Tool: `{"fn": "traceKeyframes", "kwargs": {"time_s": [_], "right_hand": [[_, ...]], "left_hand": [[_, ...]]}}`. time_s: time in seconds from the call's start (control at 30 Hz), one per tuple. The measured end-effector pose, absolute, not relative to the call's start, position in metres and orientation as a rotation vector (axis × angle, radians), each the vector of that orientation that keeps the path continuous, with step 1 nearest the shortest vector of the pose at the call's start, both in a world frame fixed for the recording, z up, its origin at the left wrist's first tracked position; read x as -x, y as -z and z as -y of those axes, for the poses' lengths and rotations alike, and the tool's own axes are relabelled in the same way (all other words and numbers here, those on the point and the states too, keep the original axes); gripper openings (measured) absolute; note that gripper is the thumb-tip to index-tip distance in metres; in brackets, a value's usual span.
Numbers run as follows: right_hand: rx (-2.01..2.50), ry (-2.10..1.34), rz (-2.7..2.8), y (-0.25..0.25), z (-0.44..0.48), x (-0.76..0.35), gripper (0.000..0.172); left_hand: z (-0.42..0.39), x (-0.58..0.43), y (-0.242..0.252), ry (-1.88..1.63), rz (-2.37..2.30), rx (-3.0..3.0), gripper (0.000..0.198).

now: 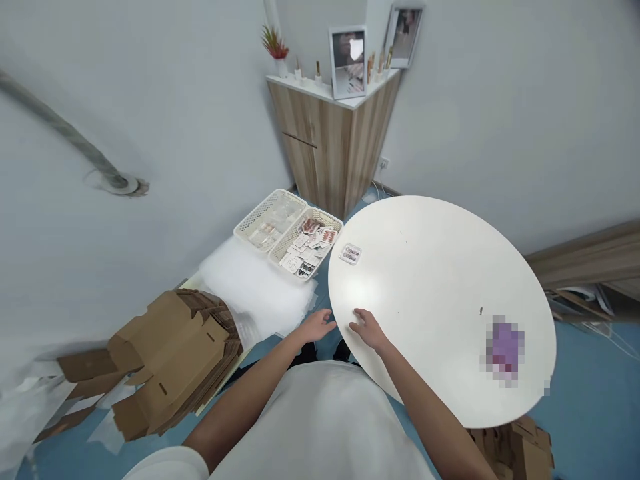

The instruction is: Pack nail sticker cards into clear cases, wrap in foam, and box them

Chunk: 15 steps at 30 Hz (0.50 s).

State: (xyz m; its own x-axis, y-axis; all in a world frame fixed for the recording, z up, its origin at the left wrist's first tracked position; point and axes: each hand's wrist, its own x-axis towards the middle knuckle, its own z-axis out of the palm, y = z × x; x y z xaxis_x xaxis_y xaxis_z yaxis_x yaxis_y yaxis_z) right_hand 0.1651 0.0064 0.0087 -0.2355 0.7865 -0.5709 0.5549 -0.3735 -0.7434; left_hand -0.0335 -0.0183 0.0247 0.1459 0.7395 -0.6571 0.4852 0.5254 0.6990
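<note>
My left hand [318,325] hovers just off the left edge of the round white table [430,280], fingers apart and holding nothing. Over the table's near left part is my right hand [368,328], its fingers also spread with nothing in them; I cannot tell if it touches the surface. Beyond both hands, near the table's left rim, lies a small clear case [351,253] with two rows of dark, nail-like pieces. To the left, a white basket [324,268] holds many printed cards and packets, and a second white basket [243,227] holds clear plastic packages.
Flattened cardboard boxes [175,353] are stacked at the left beside white wrapping sheets [250,287]. A wooden corner cabinet [320,147] stands ahead with frames and a plant. A blurred purple item [506,347] lies on the table's right; more cardboard [530,453] is below it.
</note>
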Motion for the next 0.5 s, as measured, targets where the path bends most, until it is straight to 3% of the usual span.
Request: {"fn": "traceKeyframes", "kwargs": {"time_s": [0.27,0.5], "right_hand": [[1.917,-1.518,1.838,-0.010,-0.010,-0.157,0.058],[1.917,-1.229,1.976,-0.010,0.009,-0.106,0.058]], "left_hand": [[0.047,0.090,-0.017,-0.321,-1.610,-1.088,0.064],[0.062,0.150,-0.018,-0.352,-1.772,-1.211,0.053]]}}
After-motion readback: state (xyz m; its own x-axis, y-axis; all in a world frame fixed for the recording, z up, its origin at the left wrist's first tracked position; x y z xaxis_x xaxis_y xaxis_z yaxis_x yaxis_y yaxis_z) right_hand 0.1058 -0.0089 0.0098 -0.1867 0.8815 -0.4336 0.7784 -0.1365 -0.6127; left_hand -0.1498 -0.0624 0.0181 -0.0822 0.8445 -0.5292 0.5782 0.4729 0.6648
